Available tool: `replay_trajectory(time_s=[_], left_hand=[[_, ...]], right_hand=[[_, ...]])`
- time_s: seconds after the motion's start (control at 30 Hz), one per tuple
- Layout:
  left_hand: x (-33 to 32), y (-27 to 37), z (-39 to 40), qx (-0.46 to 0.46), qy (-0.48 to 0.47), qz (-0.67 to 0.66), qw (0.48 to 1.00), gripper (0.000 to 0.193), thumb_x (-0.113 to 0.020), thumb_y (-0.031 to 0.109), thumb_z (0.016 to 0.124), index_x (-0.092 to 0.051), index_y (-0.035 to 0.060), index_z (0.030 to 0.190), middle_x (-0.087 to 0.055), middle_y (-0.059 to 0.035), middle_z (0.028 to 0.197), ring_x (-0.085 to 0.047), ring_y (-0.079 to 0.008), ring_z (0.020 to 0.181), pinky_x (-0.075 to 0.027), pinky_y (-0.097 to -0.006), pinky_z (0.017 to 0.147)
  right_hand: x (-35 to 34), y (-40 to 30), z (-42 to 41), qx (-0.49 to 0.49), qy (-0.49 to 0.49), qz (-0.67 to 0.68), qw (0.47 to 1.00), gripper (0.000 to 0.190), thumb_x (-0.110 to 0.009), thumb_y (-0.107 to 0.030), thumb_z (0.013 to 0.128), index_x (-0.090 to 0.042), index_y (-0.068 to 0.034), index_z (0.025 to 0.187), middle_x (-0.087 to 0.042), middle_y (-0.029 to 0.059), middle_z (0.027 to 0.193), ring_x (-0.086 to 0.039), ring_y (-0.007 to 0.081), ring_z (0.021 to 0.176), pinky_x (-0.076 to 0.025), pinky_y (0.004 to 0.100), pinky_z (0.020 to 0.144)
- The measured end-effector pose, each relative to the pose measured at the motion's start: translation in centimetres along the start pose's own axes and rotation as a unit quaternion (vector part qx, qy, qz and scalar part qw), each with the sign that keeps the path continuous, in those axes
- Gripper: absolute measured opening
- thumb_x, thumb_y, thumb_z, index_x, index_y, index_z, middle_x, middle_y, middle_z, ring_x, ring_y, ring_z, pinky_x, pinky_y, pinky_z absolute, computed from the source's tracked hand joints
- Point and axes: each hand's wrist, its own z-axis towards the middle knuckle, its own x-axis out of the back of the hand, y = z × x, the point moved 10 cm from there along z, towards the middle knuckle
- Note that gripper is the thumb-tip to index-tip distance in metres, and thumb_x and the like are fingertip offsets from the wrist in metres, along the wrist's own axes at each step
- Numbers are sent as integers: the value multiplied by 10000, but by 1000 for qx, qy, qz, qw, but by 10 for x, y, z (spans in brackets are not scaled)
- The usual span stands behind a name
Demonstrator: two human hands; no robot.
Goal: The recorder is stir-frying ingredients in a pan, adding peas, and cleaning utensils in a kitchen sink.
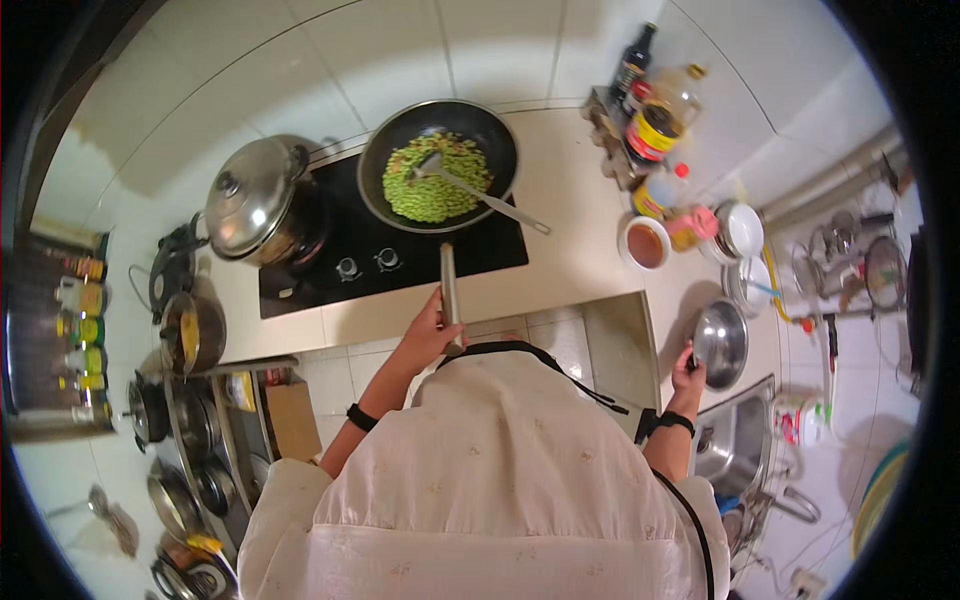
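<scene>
My left hand [429, 335] grips the long handle [449, 289] of a dark wok [365, 169] on the black cooktop [337, 247]. Chopped green vegetable [435, 199], flecked with reddish bits, lies in the wok. A metal spatula [495, 201] rests in it, its blade in the food and its handle over the right rim. Out to the right, my right hand [688, 371] holds a shiny steel bowl [721, 343] by its near-left edge, over the counter beside the sink. The bowl is tilted and I see nothing in it.
A lidded steel pot [251, 199] stands left of the wok. Along the right counter are a white bowl of reddish-brown liquid [645, 244], an oil bottle [679, 97], sauce bottles and white bowls [742, 229]. The sink [735, 442] lies near my right forearm. Shelves of pans [199, 420] stand left.
</scene>
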Motion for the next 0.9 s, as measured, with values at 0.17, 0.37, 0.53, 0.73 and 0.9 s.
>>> replay_trajectory(time_s=[0.17, 0.37, 0.53, 0.73, 0.9], left_hand=[[12, -3, -3, -61, 24, -6, 998, 766, -539, -43, 828, -123, 73, 1461, -581, -113, 919, -622, -182, 724, -516, -310, 646], [10, -3, 0, -65, 33, 8, 997, 816, -541, -18, 827, -29, 13, 1461, -563, -129, 984, -610, -170, 709, -509, -293, 631], [13, -5, -3, -94, 49, -17, 994, 806, -505, -29, 841, 2, 40, 1464, -541, -135, 1022, -601, -166, 680, -514, -293, 616], [7, -13, 3, -97, 50, -17, 994, 796, -471, -20, 866, 44, 75, 1466, -555, -143, 970, -582, -169, 611, -515, -302, 597], [8, -16, 0, -114, 58, -14, 992, 808, -470, -17, 868, 76, 72, 1458, -573, -138, 851, -577, -174, 576, -512, -307, 580]], right_hand=[[-65, 75, -68, 1, 95, -16, 995, 390, -457, -282, 939, -510, 37, 1157, -586, 209, 1010, -604, 350, 894, -570, 387, 769], [-233, 206, -120, 185, -215, -680, 676, 231, -593, -271, 890, -530, -59, 956, -557, 44, 838, -545, 200, 753, -452, 313, 617], [-342, 423, -269, 391, -511, -752, 144, 318, -579, -125, 839, -444, -74, 1123, -610, 176, 892, -595, 364, 898, -475, 435, 744], [-360, 479, -271, 383, -506, -769, -80, 309, -411, -42, 869, -477, -87, 1168, -629, 182, 746, -626, 365, 719, -490, 455, 629], [-421, 444, -394, 453, -479, -694, -290, 198, -524, -93, 799, -619, -83, 972, -637, 128, 717, -644, 292, 705, -507, 409, 602]])
